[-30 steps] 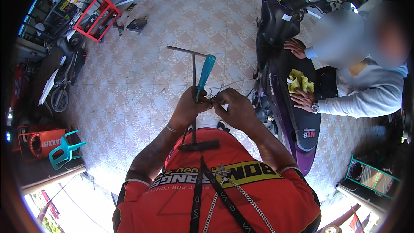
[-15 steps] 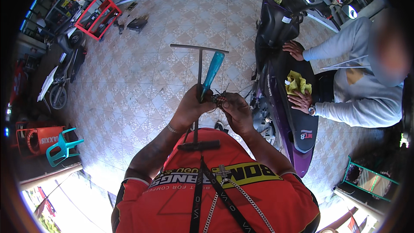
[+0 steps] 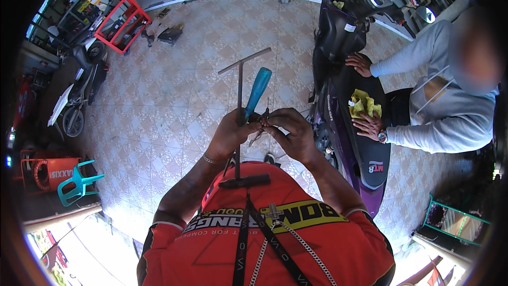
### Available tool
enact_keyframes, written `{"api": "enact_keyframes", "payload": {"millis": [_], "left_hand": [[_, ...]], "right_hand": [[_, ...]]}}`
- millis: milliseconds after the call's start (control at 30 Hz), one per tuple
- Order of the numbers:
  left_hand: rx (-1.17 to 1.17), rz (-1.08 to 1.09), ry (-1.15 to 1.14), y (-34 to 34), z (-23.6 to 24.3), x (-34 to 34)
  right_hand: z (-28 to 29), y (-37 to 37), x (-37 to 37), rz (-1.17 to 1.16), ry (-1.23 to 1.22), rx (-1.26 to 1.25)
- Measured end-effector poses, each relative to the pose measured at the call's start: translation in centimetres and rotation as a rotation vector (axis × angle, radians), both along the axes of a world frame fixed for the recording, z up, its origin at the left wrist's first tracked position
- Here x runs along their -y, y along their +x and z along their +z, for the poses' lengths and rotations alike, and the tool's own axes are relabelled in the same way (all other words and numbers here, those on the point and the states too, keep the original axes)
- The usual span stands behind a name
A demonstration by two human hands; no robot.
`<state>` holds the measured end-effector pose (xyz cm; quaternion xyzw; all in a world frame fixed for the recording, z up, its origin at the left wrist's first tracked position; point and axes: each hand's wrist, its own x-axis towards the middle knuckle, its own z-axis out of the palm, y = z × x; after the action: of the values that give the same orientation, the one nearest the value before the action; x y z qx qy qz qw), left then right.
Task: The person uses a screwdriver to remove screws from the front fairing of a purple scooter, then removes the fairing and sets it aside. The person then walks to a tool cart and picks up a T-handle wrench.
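My left hand [image 3: 231, 131] is closed around a screwdriver with a teal handle [image 3: 259, 91], which points up and away from me. The same hand grips a long dark rod [image 3: 239, 87] with a crossbar at its far end. A dark hammer-like head [image 3: 244, 181] lies at the rod's near end, against my red shirt. Between both hands sits a cluster of small dark parts [image 3: 264, 121] with thin ends sticking out; their kind is too small to tell. The fingers of my right hand [image 3: 292, 131] pinch at this cluster from the right.
A purple and black scooter [image 3: 346, 122] stands close on my right. Beyond it, a person in a grey hoodie [image 3: 450, 95] rests one hand on a yellow cloth [image 3: 364, 104] on the seat. A red cart [image 3: 123, 24], another motorcycle [image 3: 74, 103] and a teal chair [image 3: 79, 182] are at left.
The crossbar has turned, its right end now pointing farther away. The screwdriver handle has shifted slightly left. My right fingers have moved a little up over the small parts.
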<state>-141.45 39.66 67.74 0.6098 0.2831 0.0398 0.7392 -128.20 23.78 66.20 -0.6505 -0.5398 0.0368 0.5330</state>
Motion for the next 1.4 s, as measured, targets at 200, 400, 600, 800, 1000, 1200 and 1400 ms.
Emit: {"api": "enact_keyframes", "payload": {"millis": [200,400,600,800,1000,1200,1400], "left_hand": [[0.002,0.019,-0.058,-0.3,-0.8,0.1],[-0.057,-0.020,0.066,-0.5,-2.1,0.1],[-0.100,0.009,-0.092,-0.7,-2.5,0.3],[-0.100,0.022,-0.122,-0.3,-1.9,0.3],[-0.108,-0.042,-0.022,-0.3,-2.6,0.7],[-0.112,-0.021,-0.095,-0.1,-3.2,0.3],[-0.096,-0.028,-0.100,-0.1,-2.4,0.8]], "right_hand": [[0.4,-0.7,-0.4,0.018,-0.060,-0.244],[0.6,-1.4,-0.3,0.039,-0.393,-0.144],[-1.0,-0.7,0.0,0.143,-0.266,-0.422],[-3.1,0.1,0.8,0.250,0.092,-0.668],[-2.1,0.2,1.1,0.293,-0.036,-0.394],[-2.0,0.0,1.5,0.142,-0.168,-0.145],[-4.4,-0.4,0.6,0.051,0.234,-0.449]]}}
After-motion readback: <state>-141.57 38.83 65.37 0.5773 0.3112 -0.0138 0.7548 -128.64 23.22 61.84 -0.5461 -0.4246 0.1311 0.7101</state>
